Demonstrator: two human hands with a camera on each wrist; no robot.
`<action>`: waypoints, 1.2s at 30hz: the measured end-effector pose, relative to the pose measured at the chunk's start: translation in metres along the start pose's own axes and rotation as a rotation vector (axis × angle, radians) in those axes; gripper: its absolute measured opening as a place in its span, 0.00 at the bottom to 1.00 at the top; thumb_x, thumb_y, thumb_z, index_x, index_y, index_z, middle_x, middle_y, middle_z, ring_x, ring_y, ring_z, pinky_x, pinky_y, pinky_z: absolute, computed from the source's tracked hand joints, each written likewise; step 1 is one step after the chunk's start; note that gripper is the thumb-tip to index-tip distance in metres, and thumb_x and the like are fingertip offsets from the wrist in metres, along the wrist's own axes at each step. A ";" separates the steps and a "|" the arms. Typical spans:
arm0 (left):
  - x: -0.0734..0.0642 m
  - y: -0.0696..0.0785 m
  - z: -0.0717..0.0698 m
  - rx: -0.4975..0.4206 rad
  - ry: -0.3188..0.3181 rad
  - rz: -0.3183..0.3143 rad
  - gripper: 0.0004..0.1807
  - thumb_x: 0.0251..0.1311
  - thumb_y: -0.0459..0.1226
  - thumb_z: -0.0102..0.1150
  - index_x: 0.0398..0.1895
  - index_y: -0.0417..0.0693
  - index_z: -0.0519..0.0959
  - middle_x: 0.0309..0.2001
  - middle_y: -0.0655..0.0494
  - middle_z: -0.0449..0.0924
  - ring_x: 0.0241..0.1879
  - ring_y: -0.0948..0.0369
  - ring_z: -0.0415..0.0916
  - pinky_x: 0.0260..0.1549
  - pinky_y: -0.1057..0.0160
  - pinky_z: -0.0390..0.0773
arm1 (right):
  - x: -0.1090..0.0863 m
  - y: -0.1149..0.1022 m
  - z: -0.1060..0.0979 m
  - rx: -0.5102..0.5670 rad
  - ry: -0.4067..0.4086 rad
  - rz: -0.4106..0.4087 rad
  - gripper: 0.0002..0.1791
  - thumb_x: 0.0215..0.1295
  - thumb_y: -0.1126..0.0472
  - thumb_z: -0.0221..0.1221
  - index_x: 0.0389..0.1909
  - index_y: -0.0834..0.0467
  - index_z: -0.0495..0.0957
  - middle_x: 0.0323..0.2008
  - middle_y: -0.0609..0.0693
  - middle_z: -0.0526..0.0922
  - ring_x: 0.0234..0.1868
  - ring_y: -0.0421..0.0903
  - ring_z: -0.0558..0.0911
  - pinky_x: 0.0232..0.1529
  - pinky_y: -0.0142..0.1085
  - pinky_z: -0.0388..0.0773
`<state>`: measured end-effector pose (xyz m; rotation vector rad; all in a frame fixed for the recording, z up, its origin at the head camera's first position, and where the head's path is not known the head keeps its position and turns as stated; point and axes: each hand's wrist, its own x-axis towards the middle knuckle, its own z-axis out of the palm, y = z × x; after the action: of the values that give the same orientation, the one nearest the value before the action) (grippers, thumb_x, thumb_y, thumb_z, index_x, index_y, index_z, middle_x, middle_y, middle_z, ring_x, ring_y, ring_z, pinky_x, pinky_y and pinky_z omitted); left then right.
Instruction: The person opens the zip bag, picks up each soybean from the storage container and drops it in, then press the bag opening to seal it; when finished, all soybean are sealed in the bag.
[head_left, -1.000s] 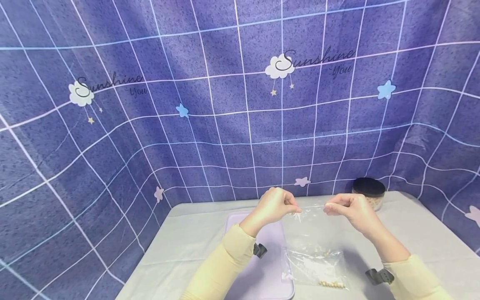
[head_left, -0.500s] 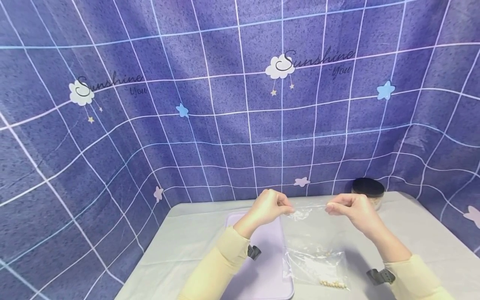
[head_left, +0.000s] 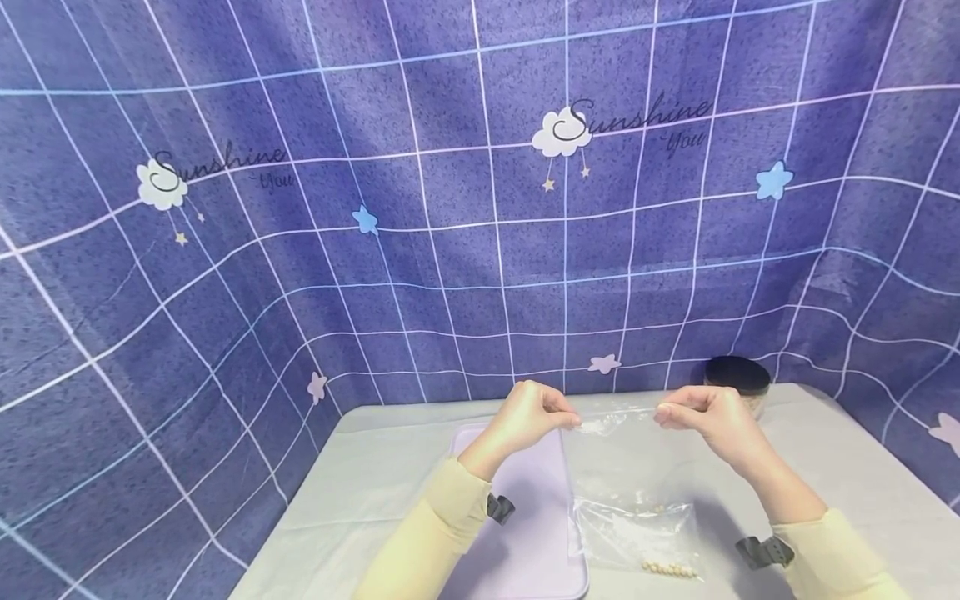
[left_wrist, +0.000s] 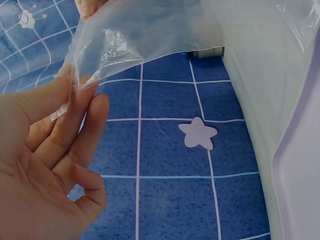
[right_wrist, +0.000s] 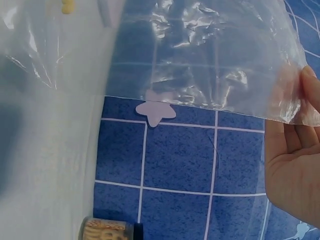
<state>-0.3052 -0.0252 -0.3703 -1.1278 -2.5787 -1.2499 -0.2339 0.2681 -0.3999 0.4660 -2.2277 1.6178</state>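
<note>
A clear plastic bag (head_left: pixel 637 533) hangs upright between the two hands, its top edge stretched across. Several small pale beads or pieces (head_left: pixel 669 570) lie along its bottom, though their exact kind is too small to tell. My left hand (head_left: pixel 528 417) pinches the bag's left top corner between thumb and fingers; the left wrist view shows the thin plastic (left_wrist: pixel 115 50) at the fingertips. At the right top corner, my right hand (head_left: pixel 708 417) pinches the film, and the right wrist view has the thumb over the plastic (right_wrist: pixel 200 60).
A lilac tray (head_left: pixel 517 533) lies on the grey-white tablecloth (head_left: pixel 360 492), partly under the left arm. Behind the right hand stands a clear jar with a black lid (head_left: pixel 738 373), holding light contents. A purple-blue checked curtain (head_left: pixel 450 208) rises behind the table.
My left hand has shifted left and slightly down, so the gap between the hands is wider and the bag's top edge is drawn out. The right hand has barely moved.
</note>
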 end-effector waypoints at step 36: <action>0.007 -0.090 0.057 0.064 -0.083 -0.297 0.27 0.61 0.33 0.67 0.63 0.33 0.75 0.40 0.46 0.86 0.37 0.57 0.84 0.37 0.64 0.82 | 0.008 0.114 0.004 -0.155 -0.119 0.383 0.30 0.66 0.66 0.62 0.59 0.85 0.64 0.38 0.62 0.83 0.31 0.46 0.81 0.32 0.36 0.81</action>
<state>-0.3539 -0.0177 -0.4651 -0.8243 -2.9094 -1.1809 -0.2933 0.2974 -0.4930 0.0985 -2.6337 1.6065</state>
